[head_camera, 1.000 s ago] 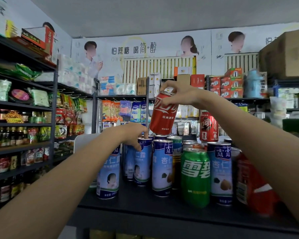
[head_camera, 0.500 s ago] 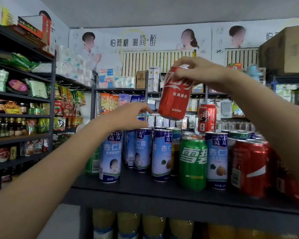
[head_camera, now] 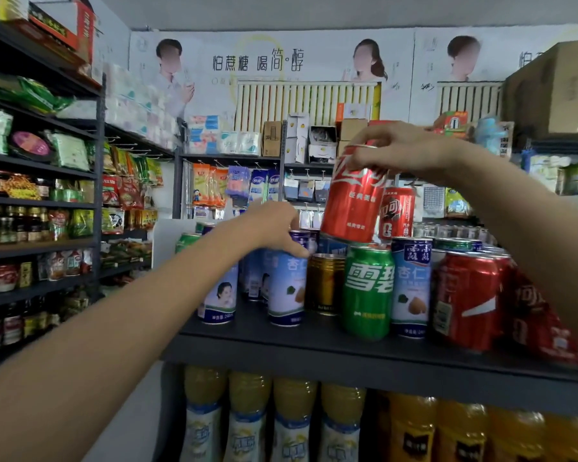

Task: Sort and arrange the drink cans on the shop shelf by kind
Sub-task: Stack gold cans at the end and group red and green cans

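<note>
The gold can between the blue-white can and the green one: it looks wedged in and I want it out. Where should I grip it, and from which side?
Probably grip the gold can by its top rim, coming from above. It stands upright with the blue-white can and the green can close against its sides, so only the rim and front are free.

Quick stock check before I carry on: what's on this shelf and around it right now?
Held red cola can: one, tilted, above the green can.
Green soda can: one, shelf front.
Tall blue-and-white almond drink cans: several, along the shelf.
Gold can: one, behind the front row.
Standing red cola cans: at least two, right end.
Black shelf: one.
Yellow drink bottles: a row, below.
Left hand: on a blue-and-white can's top.
Right hand: gripping the held can's top.
</note>
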The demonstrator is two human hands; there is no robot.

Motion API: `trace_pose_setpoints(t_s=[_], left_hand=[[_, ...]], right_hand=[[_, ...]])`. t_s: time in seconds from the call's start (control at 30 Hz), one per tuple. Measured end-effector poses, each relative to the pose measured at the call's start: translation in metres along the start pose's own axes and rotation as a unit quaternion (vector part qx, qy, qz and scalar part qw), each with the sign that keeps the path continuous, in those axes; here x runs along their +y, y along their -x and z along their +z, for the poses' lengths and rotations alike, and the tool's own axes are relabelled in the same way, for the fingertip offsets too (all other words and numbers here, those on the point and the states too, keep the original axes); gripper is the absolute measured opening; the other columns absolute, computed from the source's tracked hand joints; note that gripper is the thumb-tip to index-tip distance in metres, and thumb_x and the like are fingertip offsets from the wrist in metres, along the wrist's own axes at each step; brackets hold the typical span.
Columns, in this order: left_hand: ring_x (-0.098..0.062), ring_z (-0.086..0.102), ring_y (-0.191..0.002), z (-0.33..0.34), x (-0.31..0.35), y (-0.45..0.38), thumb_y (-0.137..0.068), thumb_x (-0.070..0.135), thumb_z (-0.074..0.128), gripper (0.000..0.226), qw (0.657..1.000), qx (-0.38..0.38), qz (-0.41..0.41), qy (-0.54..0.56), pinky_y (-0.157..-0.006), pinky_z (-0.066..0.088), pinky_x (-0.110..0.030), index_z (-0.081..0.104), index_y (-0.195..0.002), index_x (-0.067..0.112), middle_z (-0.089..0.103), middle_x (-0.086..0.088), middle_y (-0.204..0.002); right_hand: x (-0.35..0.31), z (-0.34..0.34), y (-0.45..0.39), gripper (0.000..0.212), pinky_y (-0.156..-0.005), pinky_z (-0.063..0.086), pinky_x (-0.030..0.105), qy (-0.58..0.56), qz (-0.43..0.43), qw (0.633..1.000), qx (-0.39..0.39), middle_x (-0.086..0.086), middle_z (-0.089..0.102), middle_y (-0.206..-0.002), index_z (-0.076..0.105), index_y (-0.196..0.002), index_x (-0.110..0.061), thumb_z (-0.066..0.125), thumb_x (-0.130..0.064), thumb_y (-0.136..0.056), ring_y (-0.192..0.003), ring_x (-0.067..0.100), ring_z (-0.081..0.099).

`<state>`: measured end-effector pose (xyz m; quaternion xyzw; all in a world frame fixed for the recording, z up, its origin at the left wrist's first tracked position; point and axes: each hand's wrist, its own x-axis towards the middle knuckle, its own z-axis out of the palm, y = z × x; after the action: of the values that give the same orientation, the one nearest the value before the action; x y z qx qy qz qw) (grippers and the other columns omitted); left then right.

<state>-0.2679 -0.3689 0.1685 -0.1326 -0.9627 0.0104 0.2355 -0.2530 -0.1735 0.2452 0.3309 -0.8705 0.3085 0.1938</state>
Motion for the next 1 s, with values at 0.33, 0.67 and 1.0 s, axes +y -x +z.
trace_pose_setpoints(t_s=[0.33,0.67,1.0], left_hand=[[-0.023,0.044,-0.123,-0.014,-0.011,0.0,-0.08,0.05,0.063,0.056,0.991,-0.075,-0.064,-0.091,-0.112,0.001,-0.05,0.05,-0.122,0.014,0.052,-0.002,-0.127],[-0.023,0.05,-0.117,-0.007,-0.023,-0.001,-0.085,0.038,0.063,0.048,0.983,-0.074,-0.105,-0.133,-0.112,0.003,-0.05,0.048,-0.123,0.012,0.058,-0.004,-0.12],[-0.018,0.054,-0.109,0.011,-0.03,-0.017,-0.092,0.02,0.052,0.018,0.996,0.058,0.001,-0.073,-0.113,0.009,-0.038,0.058,-0.109,0.016,0.063,0.0,-0.111]], right_hand=[[0.006,0.061,-0.011,0.038,-0.065,0.045,0.02,0.076,-0.001,0.992,-0.102,-0.011,0.052,-0.09,0.057,-0.114,-0.013,0.067,-0.028,-0.081,-0.083,0.007,0.055],[0.024,0.086,-0.005,0.047,-0.065,0.042,0.017,0.135,0.042,0.967,-0.213,-0.002,0.042,-0.109,0.046,-0.126,-0.019,0.065,-0.023,-0.082,-0.1,0.016,0.046],[0.031,0.084,-0.064,0.029,-0.1,0.038,0.035,0.214,0.046,0.966,-0.136,0.002,0.061,-0.115,0.063,-0.111,-0.011,0.064,-0.024,-0.086,-0.111,0.02,0.053]])
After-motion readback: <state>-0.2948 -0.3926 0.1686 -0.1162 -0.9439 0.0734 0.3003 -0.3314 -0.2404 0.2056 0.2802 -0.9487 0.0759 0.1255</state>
